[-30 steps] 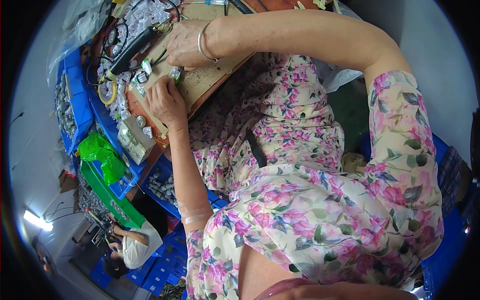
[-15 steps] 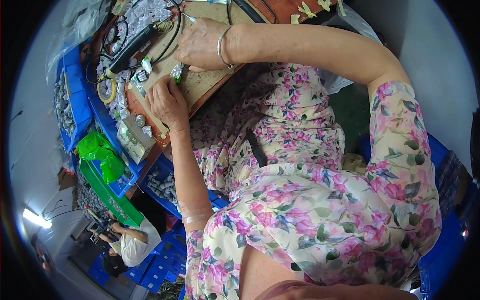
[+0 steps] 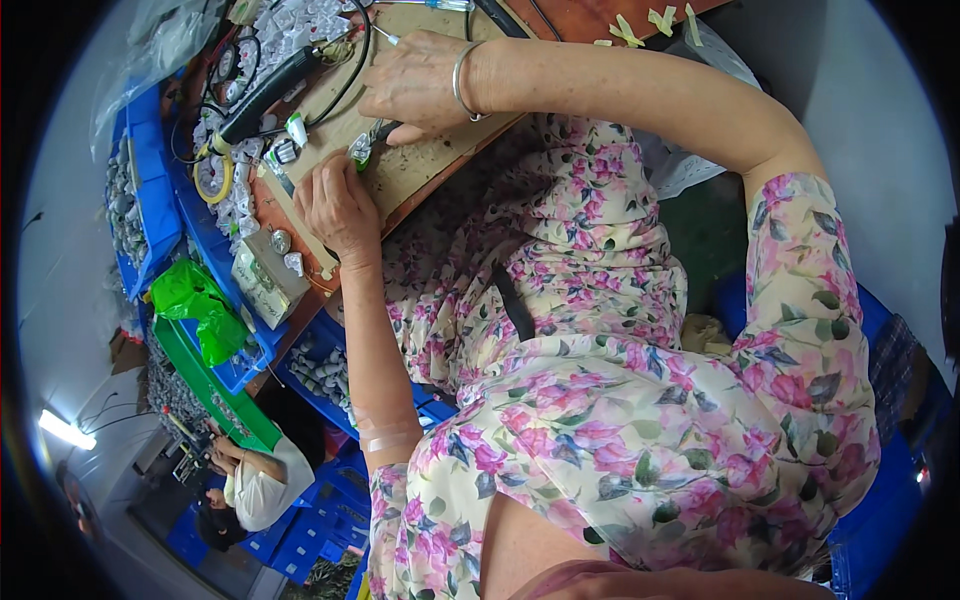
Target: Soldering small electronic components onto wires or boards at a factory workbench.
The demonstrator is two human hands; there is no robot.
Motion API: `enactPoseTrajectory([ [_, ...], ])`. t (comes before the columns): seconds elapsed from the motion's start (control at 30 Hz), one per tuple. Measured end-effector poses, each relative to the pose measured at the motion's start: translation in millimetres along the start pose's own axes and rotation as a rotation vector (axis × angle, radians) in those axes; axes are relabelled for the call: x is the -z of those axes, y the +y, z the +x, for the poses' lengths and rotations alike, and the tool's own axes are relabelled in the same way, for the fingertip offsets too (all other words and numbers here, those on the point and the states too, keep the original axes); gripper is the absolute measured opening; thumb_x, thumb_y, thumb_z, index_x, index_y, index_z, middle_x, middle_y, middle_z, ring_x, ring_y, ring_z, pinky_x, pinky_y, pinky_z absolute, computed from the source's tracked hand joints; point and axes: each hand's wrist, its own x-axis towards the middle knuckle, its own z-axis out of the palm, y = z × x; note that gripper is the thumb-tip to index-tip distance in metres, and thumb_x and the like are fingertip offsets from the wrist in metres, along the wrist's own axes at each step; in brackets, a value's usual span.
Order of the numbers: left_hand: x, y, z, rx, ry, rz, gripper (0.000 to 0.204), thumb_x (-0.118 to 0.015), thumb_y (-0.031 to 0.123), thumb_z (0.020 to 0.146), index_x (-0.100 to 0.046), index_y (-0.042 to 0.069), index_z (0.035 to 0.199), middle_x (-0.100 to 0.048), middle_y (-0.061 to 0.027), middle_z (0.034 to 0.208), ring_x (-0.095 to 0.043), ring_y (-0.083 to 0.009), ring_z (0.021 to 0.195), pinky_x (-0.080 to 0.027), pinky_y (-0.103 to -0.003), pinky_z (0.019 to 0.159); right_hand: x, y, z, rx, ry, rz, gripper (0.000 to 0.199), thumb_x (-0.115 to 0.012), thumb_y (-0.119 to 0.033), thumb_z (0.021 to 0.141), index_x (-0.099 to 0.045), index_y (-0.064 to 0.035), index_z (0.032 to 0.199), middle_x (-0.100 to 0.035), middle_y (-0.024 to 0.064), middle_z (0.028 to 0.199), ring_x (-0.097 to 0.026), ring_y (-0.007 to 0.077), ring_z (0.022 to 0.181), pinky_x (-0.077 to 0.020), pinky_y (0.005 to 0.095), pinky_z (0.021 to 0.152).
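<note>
My left hand (image 3: 340, 208) rests low over the brown work board (image 3: 425, 160), its fingers pinched at a small silver-and-white part with a green base (image 3: 360, 150). Opposite it, my right hand (image 3: 415, 85), with a metal bangle at the wrist, is curled closed above the board. Something thin and dark (image 3: 384, 130) runs from beneath its thumb toward the small part; its kind I cannot make out. By the left hand's fingertips lie another white-and-green piece (image 3: 297, 129) and a silver piece (image 3: 286, 151).
A black-handled corded tool (image 3: 268, 95) lies across heaped clear-white parts (image 3: 290, 28). Near it are a yellow tape roll (image 3: 213, 182), a small box (image 3: 268, 275), blue bins (image 3: 150, 200) and a green bag (image 3: 200, 310). Tape strips (image 3: 660, 20) hang on the table edge. Another person (image 3: 265, 485) works beyond.
My right hand has shifted slightly right, uncovering more of the thin dark thing by its thumb. The small part has moved slightly right, with the left hand still at it.
</note>
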Motion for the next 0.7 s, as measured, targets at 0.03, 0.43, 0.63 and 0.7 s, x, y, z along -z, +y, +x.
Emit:
enactPoseTrajectory([
  [0.03, 0.8, -0.8, 0.0, 0.002, 0.003, -0.002, 0.008, -0.06, 0.011, 0.086, -0.061, 0.01, 0.094, -0.066, -0.0026, 0.096, -0.06, -0.0248, 0.091, -0.041, -0.036, 0.083, -0.9, -0.1, 1.0, 0.005, -0.005, 0.004, 0.031, -0.068, -0.038, 0.08, -0.064, -0.0106, 0.093, -0.063, 0.0085, 0.095, -0.063, 0.026, 0.096, -0.0521, 0.0409, 0.077],
  [0.43, -1.6, -6.6, -0.9, -0.031, -0.014, -0.082, 0.01, -0.058, 0.01, 0.084, -0.06, 0.007, 0.094, -0.064, -0.0065, 0.091, -0.059, -0.0285, 0.087, -0.043, -0.038, 0.079, -8.1, -1.8, 0.8, 0.178, 0.037, -0.063, 0.027, -0.064, -0.035, 0.085, -0.06, -0.0087, 0.089, -0.065, 0.0115, 0.079, -0.067, 0.0287, 0.079, -0.0533, 0.0395, 0.067],
  [0.63, -3.0, -4.2, -3.7, 0.011, 0.028, -0.071, 0.009, -0.059, 0.007, 0.085, -0.06, 0.006, 0.093, -0.063, -0.0072, 0.088, -0.058, -0.0293, 0.086, -0.044, -0.039, 0.077, -14.4, 1.3, -9.1, 0.132, 0.085, 0.032, 0.029, -0.06, -0.037, 0.088, -0.058, -0.0086, 0.091, -0.065, 0.012, 0.079, -0.066, 0.03, 0.08, -0.0526, 0.0404, 0.067],
  [0.7, -4.1, -4.5, -4.2, 0.09, 0.114, -0.091, 0.008, -0.06, 0.006, 0.085, -0.06, 0.006, 0.093, -0.062, -0.0078, 0.086, -0.058, -0.0298, 0.084, -0.044, -0.039, 0.076, -17.7, 6.5, -15.8, 0.089, 0.154, 0.079, 0.03, -0.059, -0.038, 0.088, -0.057, -0.0089, 0.094, -0.064, 0.0127, 0.083, -0.066, 0.0302, 0.08, -0.0525, 0.0407, 0.068],
])
